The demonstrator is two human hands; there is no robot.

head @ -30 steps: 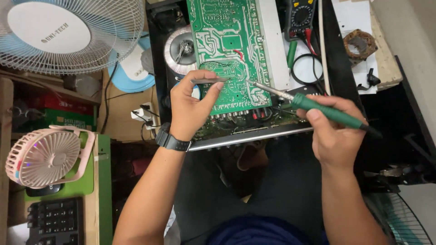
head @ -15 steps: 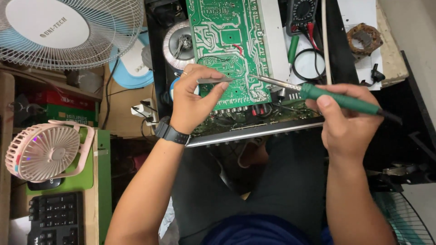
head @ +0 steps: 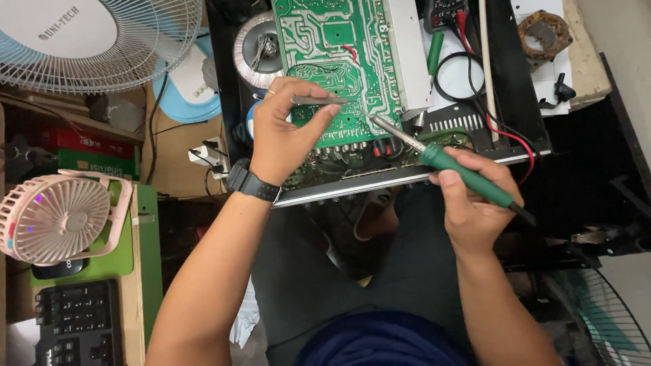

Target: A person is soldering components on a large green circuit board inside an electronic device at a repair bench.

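With the left hand (head: 288, 139) pinching tweezers (head: 319, 100) and the right hand (head: 475, 210) closed around the soldering iron (head: 441, 161), a slip could bridge tracks on the circuit board (head: 339, 61).

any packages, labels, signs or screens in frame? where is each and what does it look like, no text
Fan badge: top left, round white hub plate with grey lettering, behind the wire grille.
Red box: left shelf under the fan, flat, long, red.
Green box: just below the red one, flat, dark green with pale print.
Meter: top edge, right of the green board, dark body; whether it has a screen cannot be told.
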